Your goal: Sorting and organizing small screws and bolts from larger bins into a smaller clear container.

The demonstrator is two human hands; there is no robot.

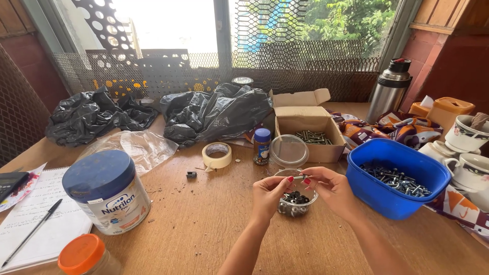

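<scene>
Both bare forearms rise from the bottom edge of the head view and lean toward each other, so that the two hands meet near the middle. The left hand (269,196) is turned palm inward, wrist slightly bent, its fingers curled and its thumb and forefinger tips pinched together. The right hand (331,189) mirrors it, back outward, fingers bent, thumb and forefinger pinched. The fingertips of both hands almost touch. The nails are painted red.

We are looking at a home porch serving as a makeshift workshop.
We are seeing a worn wooden surface (204,224) by a mesh window (305,46), bolts filling a blue tub (392,178) and cardboard box (308,127), teacups (468,135) and a thermos (389,86) sitting alongside.
</scene>
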